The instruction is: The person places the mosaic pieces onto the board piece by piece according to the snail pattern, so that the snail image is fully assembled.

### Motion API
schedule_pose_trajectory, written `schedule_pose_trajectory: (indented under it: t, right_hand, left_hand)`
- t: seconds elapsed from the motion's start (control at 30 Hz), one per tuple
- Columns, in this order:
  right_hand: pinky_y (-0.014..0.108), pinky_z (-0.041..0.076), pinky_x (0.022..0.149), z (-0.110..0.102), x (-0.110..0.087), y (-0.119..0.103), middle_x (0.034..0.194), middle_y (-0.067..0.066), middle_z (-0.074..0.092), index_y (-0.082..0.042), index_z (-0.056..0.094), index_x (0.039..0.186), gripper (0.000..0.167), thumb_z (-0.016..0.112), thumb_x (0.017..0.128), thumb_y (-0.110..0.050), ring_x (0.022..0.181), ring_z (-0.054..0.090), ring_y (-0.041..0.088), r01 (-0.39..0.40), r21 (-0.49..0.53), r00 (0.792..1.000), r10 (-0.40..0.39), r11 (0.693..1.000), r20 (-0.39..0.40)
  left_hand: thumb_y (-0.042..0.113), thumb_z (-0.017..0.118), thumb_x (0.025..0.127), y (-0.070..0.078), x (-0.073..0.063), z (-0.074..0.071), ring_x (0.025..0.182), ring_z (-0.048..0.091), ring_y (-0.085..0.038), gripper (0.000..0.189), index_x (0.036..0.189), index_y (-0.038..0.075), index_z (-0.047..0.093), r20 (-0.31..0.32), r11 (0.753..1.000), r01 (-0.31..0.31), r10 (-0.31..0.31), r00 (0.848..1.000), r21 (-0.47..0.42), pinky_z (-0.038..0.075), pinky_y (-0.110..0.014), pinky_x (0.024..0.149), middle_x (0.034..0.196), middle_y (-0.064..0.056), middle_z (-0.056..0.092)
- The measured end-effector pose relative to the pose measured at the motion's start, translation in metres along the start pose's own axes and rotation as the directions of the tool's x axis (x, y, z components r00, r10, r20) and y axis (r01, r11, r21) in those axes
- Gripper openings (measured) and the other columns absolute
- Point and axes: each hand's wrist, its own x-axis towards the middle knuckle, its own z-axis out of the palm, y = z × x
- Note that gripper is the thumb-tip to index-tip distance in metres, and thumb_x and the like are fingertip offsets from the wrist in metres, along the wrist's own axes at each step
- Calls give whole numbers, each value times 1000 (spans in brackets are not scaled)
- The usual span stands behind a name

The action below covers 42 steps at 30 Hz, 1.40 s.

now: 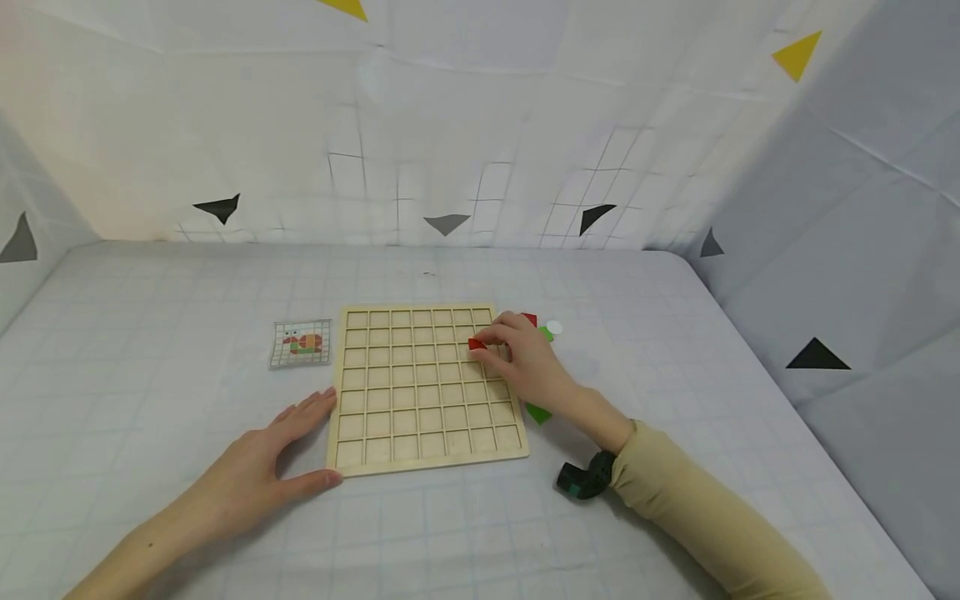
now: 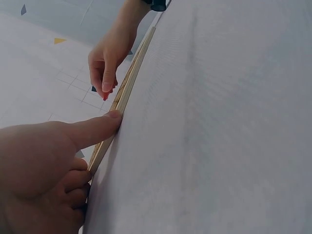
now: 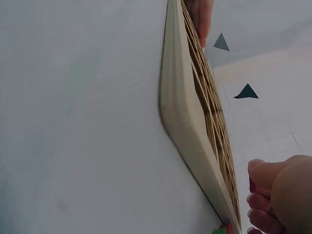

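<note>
A square wooden grid board point(image 1: 427, 462) lies on the table, its cells bare where they show. Between thumb and fingers my right hand point(image 1: 528, 358) pinches a small red piece point(image 1: 476, 343) above the board's right side. That red piece point(image 3: 252, 184) also shows at the fingertips in the right wrist view. My left hand point(image 1: 262, 458) touches the board's left edge with thumb and fingertips, fingers fairly straight. In the left wrist view, the left thumb point(image 2: 95, 130) rests against the board's edge point(image 2: 127, 92).
Left of the board lies a small picture card point(image 1: 302, 343) with a gridded coloured figure. Beside the board's right edge are another red piece point(image 1: 530, 319), a white round piece point(image 1: 554, 327) and green pieces point(image 1: 538, 413), partly hidden by my right hand. A dark device point(image 1: 587, 477) sits at my right wrist.
</note>
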Motion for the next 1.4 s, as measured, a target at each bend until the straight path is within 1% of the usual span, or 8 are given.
schedule_pose_trajectory:
  t: [0.13, 0.2, 0.3, 0.43, 0.6, 0.87, 1.2, 1.4]
  right_hand:
    - [27, 46, 74, 3, 2, -2, 97, 2, 61, -6, 74, 104, 17, 74, 91, -18, 94, 54, 17, -15, -1, 1000, 15, 1000, 12]
    - [28, 47, 77, 4, 3, -2, 98, 2, 61, -7, 74, 105, 18, 74, 92, -19, 96, 54, 17, -27, 4, 999, 27, 1000, 22]
    - [28, 47, 76, 7, 4, -2, 98, 0, 61, -8, 75, 105, 18, 74, 92, -21, 94, 53, 16, -38, -5, 999, 38, 999, 33]
    - [26, 44, 71, 10, 5, -1, 96, -2, 60, -10, 75, 105, 19, 73, 93, -24, 87, 50, 14, -42, -33, 998, 43, 999, 37]
    - [25, 41, 67, 13, 4, 1, 93, -1, 57, -10, 75, 105, 18, 73, 93, -23, 81, 46, 14, -16, -41, 1000, 17, 999, 25]
    - [25, 40, 67, 17, 1, 4, 93, 2, 56, -8, 74, 105, 19, 75, 91, -20, 80, 46, 14, 41, -36, 999, -42, 998, -18]
    - [25, 42, 67, 18, 0, 3, 92, 3, 57, -7, 75, 104, 20, 76, 90, -21, 80, 47, 14, 59, -38, 998, -61, 997, -34]
    - [24, 44, 68, 18, 0, 1, 93, 3, 58, -7, 75, 104, 18, 76, 90, -18, 82, 50, 14, 63, -33, 997, -64, 997, -44]
  left_hand:
    - [64, 69, 82, -1, 0, 0, 143, 33, -48, 90, 158, 33, 30, -6, 1000, -6, 6, 1000, 5, 32, -68, 108, 161, -8, 35]
    - [64, 69, 82, -1, 0, 0, 143, 34, -49, 90, 158, 33, 30, -7, 1000, -6, 6, 1000, 9, 32, -68, 108, 161, -8, 35]
    - [65, 69, 82, -1, -1, 0, 143, 34, -48, 91, 158, 34, 29, -6, 1000, -1, 1, 1000, 13, 32, -68, 108, 161, -8, 35]
    - [65, 69, 82, 0, -1, 0, 144, 33, -48, 90, 158, 34, 30, -4, 1000, -6, 6, 1000, 10, 32, -68, 108, 161, -7, 35]
    - [63, 70, 83, 0, -1, 1, 144, 33, -47, 89, 157, 34, 30, -10, 1000, -16, 16, 1000, 3, 33, -66, 109, 161, -7, 35]
    - [63, 69, 83, 0, 0, 1, 144, 34, -47, 90, 158, 34, 30, -9, 1000, -15, 15, 1000, 10, 33, -67, 108, 161, -7, 35]
    - [66, 68, 82, 0, -1, 1, 144, 32, -47, 91, 158, 35, 29, 1, 1000, -1, 1, 1000, 8, 32, -68, 108, 162, -7, 33]
    - [65, 68, 83, -1, -1, 1, 144, 33, -48, 90, 158, 34, 29, -3, 1000, -7, 8, 1000, 8, 32, -68, 108, 162, -8, 34]
